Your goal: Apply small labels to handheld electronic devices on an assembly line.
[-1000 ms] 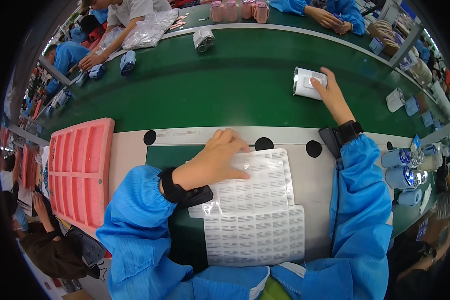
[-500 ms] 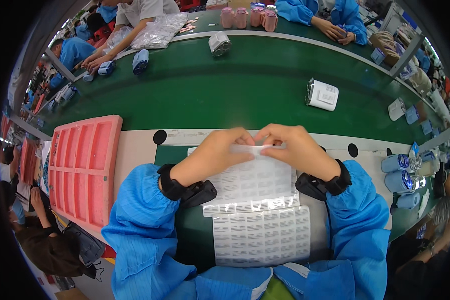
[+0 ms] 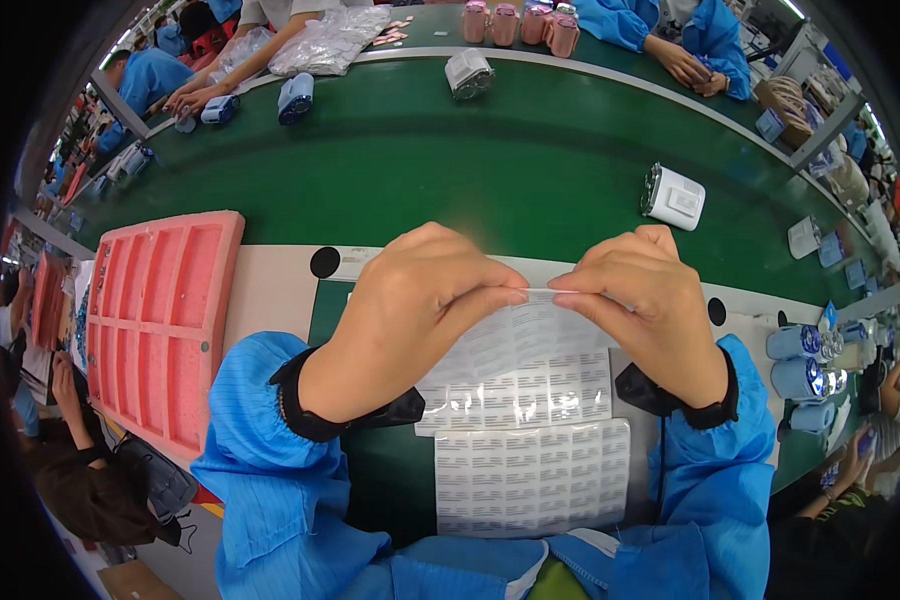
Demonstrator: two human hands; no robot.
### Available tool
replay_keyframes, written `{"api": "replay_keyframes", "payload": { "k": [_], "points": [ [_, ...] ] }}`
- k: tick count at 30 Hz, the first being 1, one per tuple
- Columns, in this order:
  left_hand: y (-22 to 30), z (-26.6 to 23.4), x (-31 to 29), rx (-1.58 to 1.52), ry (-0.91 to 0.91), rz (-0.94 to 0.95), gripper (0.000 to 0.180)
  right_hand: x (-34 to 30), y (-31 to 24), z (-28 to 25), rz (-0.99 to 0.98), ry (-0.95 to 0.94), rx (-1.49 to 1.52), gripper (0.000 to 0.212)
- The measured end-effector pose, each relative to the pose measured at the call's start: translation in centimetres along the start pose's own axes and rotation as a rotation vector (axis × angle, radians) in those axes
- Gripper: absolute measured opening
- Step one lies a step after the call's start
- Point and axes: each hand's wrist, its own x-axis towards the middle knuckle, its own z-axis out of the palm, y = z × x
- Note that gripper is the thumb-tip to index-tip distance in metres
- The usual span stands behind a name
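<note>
My left hand (image 3: pixel 415 310) and my right hand (image 3: pixel 650 315) face each other in front of me. Both are closed, pinching the top edge of a translucent sheet of printed labels (image 3: pixel 520 338) between thumb and fingers, with a small gap between the hands. The sheet slopes down from my fingertips toward me. Beneath it lies another glossy label sheet (image 3: pixel 515 395), partly covered. Nearest to my body, a separate white label sheet (image 3: pixel 532 480) with rows of small labels lies flat on the table.
A pink foam tray (image 3: pixel 208 375) with compartments stands at my left. Across the green surface (image 3: pixel 450 180) lie a white device (image 3: pixel 676 198) and another pale device (image 3: pixel 468 74). Blue devices (image 3: pixel 796 378) stand at the right. Co-workers' hands (image 3: pixel 685 68) are at the far side.
My hands have come up and look larger, still holding the top edge of the label sheet. The sheet's lower edge has lifted, showing more of the glossy sheet below. The view has shifted slightly.
</note>
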Motion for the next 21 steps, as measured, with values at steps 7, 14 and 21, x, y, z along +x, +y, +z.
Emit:
{"api": "replay_keyframes", "payload": {
  "k": [7,14,21],
  "points": [
    [-0.3,0.6,0.0,0.019,0.018,0.03,0.008,0.5,0.1,0.0,-0.069,0.09,-0.099,0.013],
    [-0.7,0.0,0.4,-0.304,-0.125,-0.308,0.013,0.2,0.4,0.8,-0.255,0.286,-0.262,0.018],
    [-2.9,0.7,0.6,-0.603,-0.307,-0.644,0.017,0.4,-0.4,-1.0,-0.214,0.057,0.028,0.03]
  ]
}}
